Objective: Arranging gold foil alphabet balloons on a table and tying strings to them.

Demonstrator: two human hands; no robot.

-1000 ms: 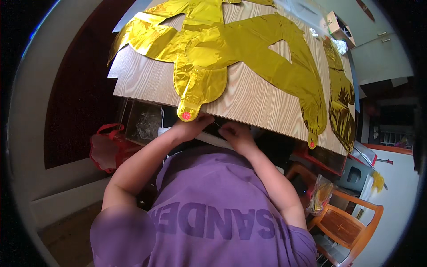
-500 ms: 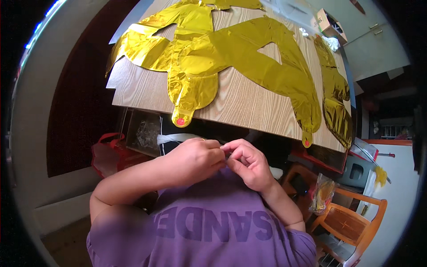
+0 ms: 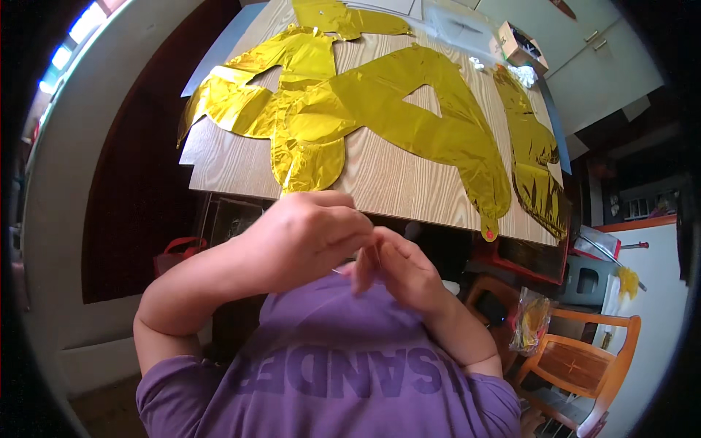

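My left hand [image 3: 310, 233] is closed, its fingertips pinched together in front of my chest. Right against it, my right hand [image 3: 401, 269] has thumb and finger pinched, while its lower fingers are smeared by motion. Whatever sits between the fingertips is too small and hidden to name; a thin pale line shows just below them. Beyond the hands, a flat gold foil balloon [image 3: 307, 117] lies on the table, its lower tab hidden behind my left hand. Touching it on the right is another gold foil balloon [image 3: 431, 135] with a triangular hole and a red-marked tab.
A wood-grain table [image 3: 394, 175] has an open drawer beneath its front edge. More gold foil [image 3: 537, 157] lies along its right side, with a small box [image 3: 520, 50] behind. A wooden chair [image 3: 577, 358] stands at the right, near a clear bag [image 3: 531, 321]. A red bag [image 3: 175, 252] is at left.
My left hand has risen toward the table edge and now covers the balloon's tab. The right hand has turned, its fingers moving. The head view has shifted slightly.
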